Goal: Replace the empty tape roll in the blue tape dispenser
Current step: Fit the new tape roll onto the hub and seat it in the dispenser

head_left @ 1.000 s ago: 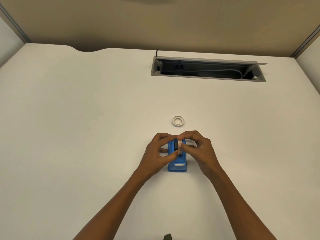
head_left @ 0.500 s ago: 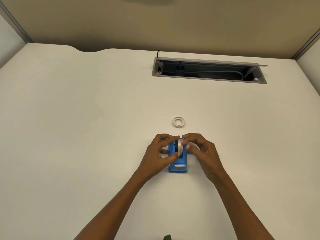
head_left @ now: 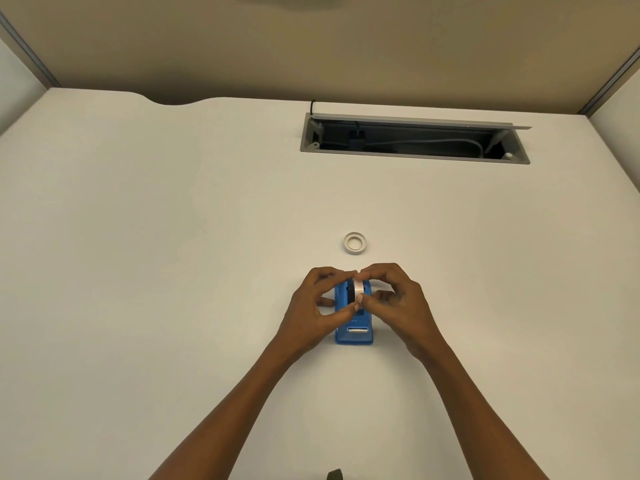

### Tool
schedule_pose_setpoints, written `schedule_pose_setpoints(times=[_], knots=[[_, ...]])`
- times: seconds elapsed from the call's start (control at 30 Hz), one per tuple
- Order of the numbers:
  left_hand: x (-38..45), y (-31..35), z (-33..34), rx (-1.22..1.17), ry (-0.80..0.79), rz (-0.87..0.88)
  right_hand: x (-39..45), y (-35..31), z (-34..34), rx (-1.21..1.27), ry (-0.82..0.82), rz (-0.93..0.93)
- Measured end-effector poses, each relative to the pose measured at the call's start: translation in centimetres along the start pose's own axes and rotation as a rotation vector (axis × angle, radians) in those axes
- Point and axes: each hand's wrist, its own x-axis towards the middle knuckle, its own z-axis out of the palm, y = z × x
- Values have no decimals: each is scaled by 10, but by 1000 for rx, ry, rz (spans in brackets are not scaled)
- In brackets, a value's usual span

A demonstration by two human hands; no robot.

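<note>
The blue tape dispenser (head_left: 354,332) stands on the white desk, its metal cutter end toward me. A whitish tape roll (head_left: 358,288) stands on edge over the dispenser's open well, beside a black hub. My left hand (head_left: 313,308) pinches the roll from the left with thumb and fingers. From the right, my right hand (head_left: 401,301) pinches the same roll. A small white ring, a bare tape core (head_left: 355,243), lies flat on the desk just beyond my hands.
An open grey cable tray (head_left: 414,138) with cords inside is sunk into the desk at the back right. A beige partition wall rises behind the desk. A small dark object (head_left: 335,475) peeks in at the bottom edge.
Both hands stay on the roll over the dispenser. The fingers have shifted slightly and the roll now shows more clearly on edge between them.
</note>
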Motion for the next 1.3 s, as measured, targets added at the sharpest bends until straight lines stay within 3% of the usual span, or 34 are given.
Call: schedule_pose_setpoints(times=[0.47,0.73,0.97,1.3], knots=[[0,0,-1,5,-17,4,15,-3,5,103,72,174],[1,1,-4,16,-14,8,-1,-1,-9,35,-51,35],[0,1,-2,-6,0,6,-5,5,-6,-53,-45,-62],[0,-1,-1,-17,-9,-4,-1,2,-2,-49,-20,-47]])
